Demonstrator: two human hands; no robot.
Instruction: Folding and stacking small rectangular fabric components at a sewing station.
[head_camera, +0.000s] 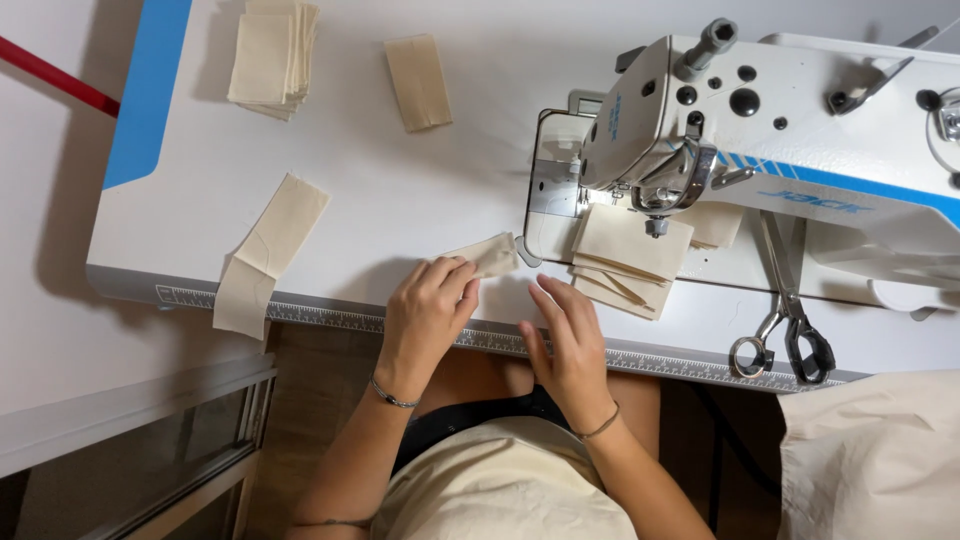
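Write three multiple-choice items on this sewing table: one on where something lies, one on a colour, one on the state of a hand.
1. Where do the scissors lie?
A. right of the sewing machine's needle, near the table's front edge
B. on the far-left fabric stack
C. in the left hand

2. What colour is the stripe along the sewing machine?
A. green
B. blue
C. orange

3. What is the left hand doing?
A. resting flat and empty
B. gripping the scissors
C. pinching a small cream fabric piece

Answers: 1 A, the scissors rest by the ruler edge; 2 B, the stripe is blue; 3 C, fingers close on the cloth, while the right hand lies open.
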